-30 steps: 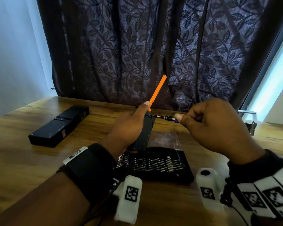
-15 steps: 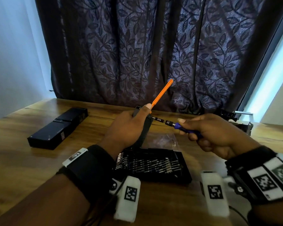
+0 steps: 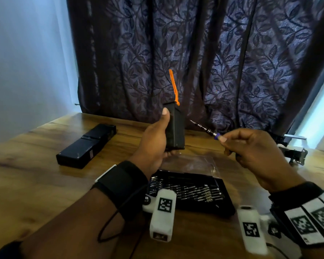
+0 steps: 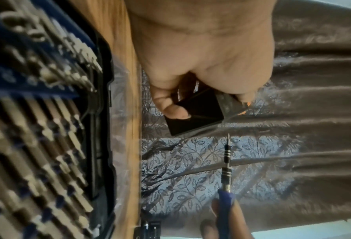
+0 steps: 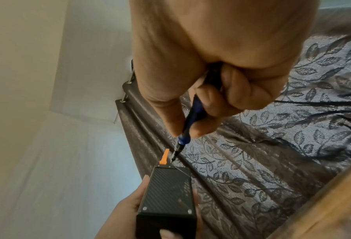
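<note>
The left hand (image 3: 153, 144) curls round a small black box (image 3: 175, 128), thumb up along its near face, and holds it upright above the wooden table (image 3: 32, 184). The box is rectangular, with a carbon-weave face and small corner screws; a flat orange strip (image 3: 174, 86) sticks up from its top. The right hand (image 3: 254, 150) pinches a slim screwdriver (image 3: 204, 128) with a blue grip and ringed metal shaft, its tip just beside the box without touching it. A black tray of metal bits (image 3: 225, 195) lies below.

We hold a box (image 3: 176, 128) in our left hand (image 3: 153, 144) above the bench (image 3: 36, 184), with a screwdriver (image 3: 203, 128) in our right hand (image 3: 254, 152) just right of it. A bit tray (image 3: 204, 209) lies nearer us, a long case (image 3: 86, 146) to the left, and a curtain (image 3: 213, 62) behind.
</note>
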